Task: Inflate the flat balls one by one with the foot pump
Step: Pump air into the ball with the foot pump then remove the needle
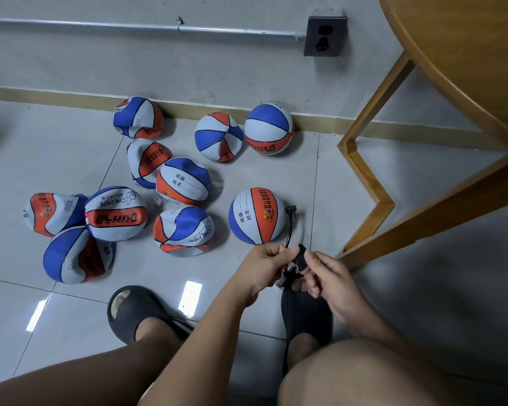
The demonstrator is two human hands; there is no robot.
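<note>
Several red, white and blue balls lie on the tiled floor. Most look flat and crumpled, such as one [184, 228] near the middle. A round ball [257, 215] sits just beyond my hands, and another round ball [269, 128] rests by the wall. A thin black hose [289, 227] runs from beside the near round ball down to the small black foot pump [291, 271]. My left hand [266, 266] pinches the hose by the pump. My right hand [324, 272] grips a black part on the pump's top. The pump's body is mostly hidden by my hands and right foot.
A wooden table [464, 54] with angled legs [367, 171] stands at the right. A wall socket [325, 36] and a metal pipe [129, 26] run along the wall. My feet in black slippers [132, 312] stand on the floor near the pump.
</note>
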